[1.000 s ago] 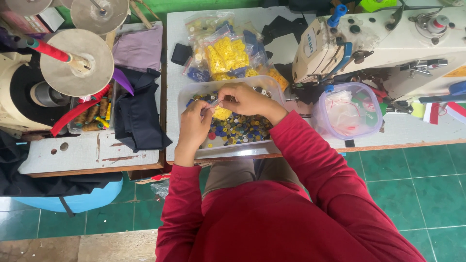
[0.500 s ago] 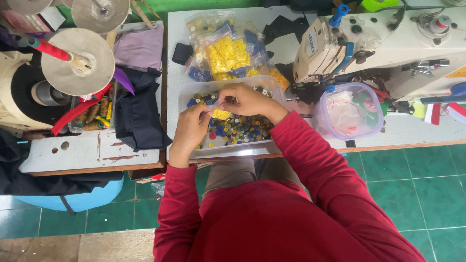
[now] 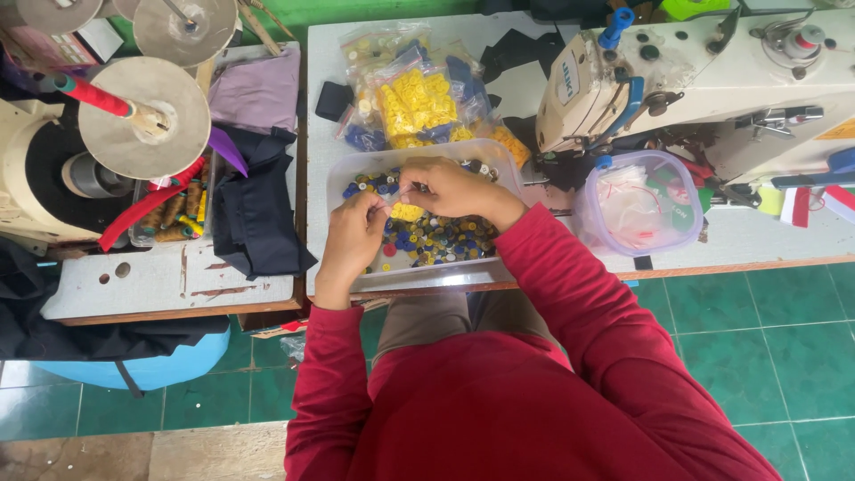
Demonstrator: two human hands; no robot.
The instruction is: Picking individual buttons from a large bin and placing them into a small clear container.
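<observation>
A clear plastic tray full of blue, yellow and white buttons sits at the white table's near edge. Both hands hover over it, fingertips meeting. My left hand and my right hand pinch a small clear plastic bag between them, with some yellow buttons just under it. Red sleeves cover both arms. How much the bag holds is too small to tell.
Bags of yellow and blue buttons lie behind the tray. A white sewing machine stands at the right, with a round clear tub before it. Dark cloth and a machine with metal discs are on the left bench.
The hands stay over the tray and shift only slightly, the fingers working at the small bag. Nothing else has moved.
</observation>
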